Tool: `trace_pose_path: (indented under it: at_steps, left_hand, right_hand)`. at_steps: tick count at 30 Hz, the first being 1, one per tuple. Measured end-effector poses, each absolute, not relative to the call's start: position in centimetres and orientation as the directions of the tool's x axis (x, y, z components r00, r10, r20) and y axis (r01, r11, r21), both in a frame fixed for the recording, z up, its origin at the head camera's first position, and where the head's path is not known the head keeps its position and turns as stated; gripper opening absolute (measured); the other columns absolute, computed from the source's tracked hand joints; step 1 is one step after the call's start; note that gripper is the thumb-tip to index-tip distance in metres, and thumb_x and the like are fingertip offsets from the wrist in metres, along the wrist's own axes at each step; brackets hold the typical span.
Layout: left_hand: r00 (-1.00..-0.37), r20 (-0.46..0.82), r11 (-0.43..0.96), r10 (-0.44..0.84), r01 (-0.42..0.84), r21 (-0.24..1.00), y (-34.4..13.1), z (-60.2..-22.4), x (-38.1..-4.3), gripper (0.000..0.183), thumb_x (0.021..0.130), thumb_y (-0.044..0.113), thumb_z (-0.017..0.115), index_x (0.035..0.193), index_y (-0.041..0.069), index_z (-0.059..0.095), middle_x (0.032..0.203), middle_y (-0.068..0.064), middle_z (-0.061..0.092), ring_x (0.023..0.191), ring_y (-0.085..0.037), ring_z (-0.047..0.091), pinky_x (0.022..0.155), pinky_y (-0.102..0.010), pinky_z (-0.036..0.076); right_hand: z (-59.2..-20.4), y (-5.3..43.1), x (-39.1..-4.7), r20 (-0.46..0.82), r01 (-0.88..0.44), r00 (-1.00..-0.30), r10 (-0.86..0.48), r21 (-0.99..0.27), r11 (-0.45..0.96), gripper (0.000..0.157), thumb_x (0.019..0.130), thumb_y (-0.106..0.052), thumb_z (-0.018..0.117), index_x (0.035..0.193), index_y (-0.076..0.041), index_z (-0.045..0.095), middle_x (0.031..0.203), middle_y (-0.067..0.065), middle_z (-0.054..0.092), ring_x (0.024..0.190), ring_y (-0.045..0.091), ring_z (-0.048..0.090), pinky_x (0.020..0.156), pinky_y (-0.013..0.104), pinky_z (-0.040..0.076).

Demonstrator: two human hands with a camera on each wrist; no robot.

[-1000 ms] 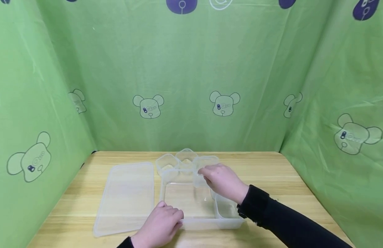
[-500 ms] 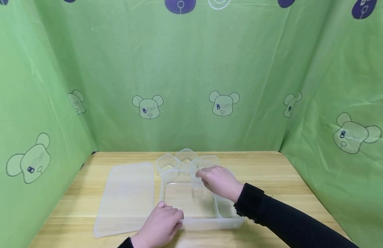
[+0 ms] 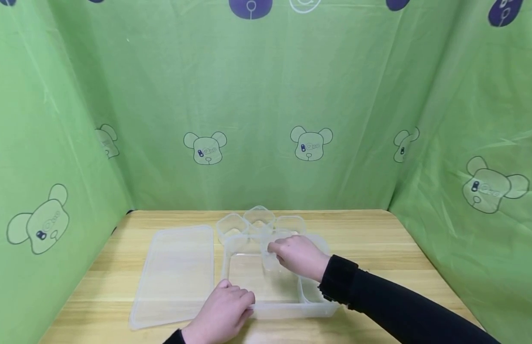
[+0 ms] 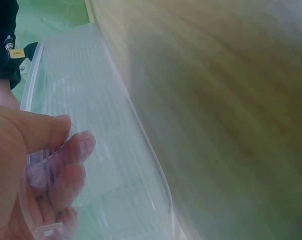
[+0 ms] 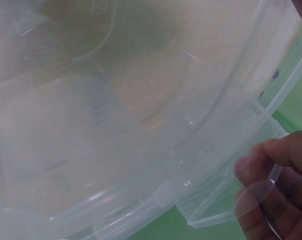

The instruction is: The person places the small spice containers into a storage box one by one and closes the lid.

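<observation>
The lid (image 3: 175, 274) is laid on the table (image 3: 98, 296), left of the left hand (image 3: 222, 311), and by that hand the near rim of the box (image 3: 287, 311) is pinched. Past it, three cups (image 3: 259, 219) are set down; over the box a fourth cup (image 3: 271, 262) is pinched by the right hand (image 3: 299, 255), and a fifth cup (image 3: 310, 289) is seen near that wrist.

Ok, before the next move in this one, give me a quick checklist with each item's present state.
1. Left hand gripping the large box at its near wall: ok.
2. Right hand pinching the small container near its rim: ok.
3. Small container resting on the box floor: cannot tell.
4. Lid off the box, lying on the table: ok.
5. Area just beyond the box free: not ok, three cups stand there.
</observation>
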State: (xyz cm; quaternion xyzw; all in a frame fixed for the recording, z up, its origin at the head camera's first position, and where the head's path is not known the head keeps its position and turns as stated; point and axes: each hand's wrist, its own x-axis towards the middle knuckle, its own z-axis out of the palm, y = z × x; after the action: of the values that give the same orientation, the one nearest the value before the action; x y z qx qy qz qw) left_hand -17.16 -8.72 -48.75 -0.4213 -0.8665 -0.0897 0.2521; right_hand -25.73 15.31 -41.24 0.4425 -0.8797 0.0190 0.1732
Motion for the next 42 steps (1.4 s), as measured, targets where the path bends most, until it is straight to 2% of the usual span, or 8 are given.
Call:
trace_pose_path:
  at_steps: [8,27,31,38,42]
  left_hand:
    - [-0.507,0.526,0.624,0.683,0.78,-0.058,-8.8,-48.9,-17.2,0.026,0.081,0.026,0.08,0.082,0.023,0.054,0.069,0.016,0.051,0.062,-0.004,0.05,0.067,-0.023,0.031]
    - [-0.509,0.533,0.621,0.676,0.782,-0.042,-8.8,-49.3,-17.4,0.026,0.08,0.026,0.08,0.082,0.023,0.055,0.069,0.016,0.052,0.062,-0.003,0.05,0.068,-0.023,0.031]
    - [-0.51,0.53,0.624,0.677,0.78,-0.046,-8.8,-49.2,-17.4,0.026,0.08,0.026,0.081,0.082,0.023,0.055,0.069,0.017,0.052,0.062,-0.004,0.049,0.068,-0.024,0.032]
    - [-0.515,0.522,0.624,0.68,0.78,-0.044,-8.8,-49.1,-17.4,0.025,0.081,0.026,0.08,0.082,0.023,0.055,0.07,0.016,0.053,0.062,-0.004,0.05,0.068,-0.024,0.032]
    - [-0.517,0.517,0.624,0.682,0.78,-0.044,-8.8,-49.1,-17.4,0.024,0.082,0.026,0.079,0.082,0.023,0.056,0.07,0.016,0.053,0.063,-0.004,0.05,0.068,-0.024,0.032]
  right_hand:
    - [-42.2,15.0,-26.0,0.281,-0.793,-0.555,-0.783,0.107,0.6,0.024,0.076,0.007,0.071,0.09,-0.013,0.069,0.085,-0.002,0.073,0.074,0.015,0.07,0.065,0.028,0.056]
    - [-42.6,14.7,-26.0,0.182,-0.795,-0.576,-0.797,0.105,0.598,0.023,0.075,0.005,0.072,0.088,-0.013,0.066,0.083,-0.003,0.073,0.07,0.015,0.069,0.06,0.028,0.055]
    - [-42.6,14.8,-26.2,0.166,-0.798,-0.579,-0.798,0.084,0.597,0.023,0.074,0.006,0.072,0.085,-0.013,0.065,0.078,-0.003,0.07,0.066,0.014,0.066,0.058,0.029,0.053]
    - [-42.9,15.1,-26.6,0.095,-0.798,-0.599,-0.795,0.017,0.603,0.022,0.077,0.004,0.075,0.083,-0.013,0.062,0.071,-0.009,0.057,0.06,0.008,0.051,0.055,0.026,0.045]
    - [-43.1,15.1,-26.8,0.085,-0.797,-0.601,-0.794,0.003,0.604,0.023,0.077,0.001,0.078,0.083,-0.014,0.062,0.073,-0.009,0.06,0.063,0.008,0.053,0.058,0.027,0.047]
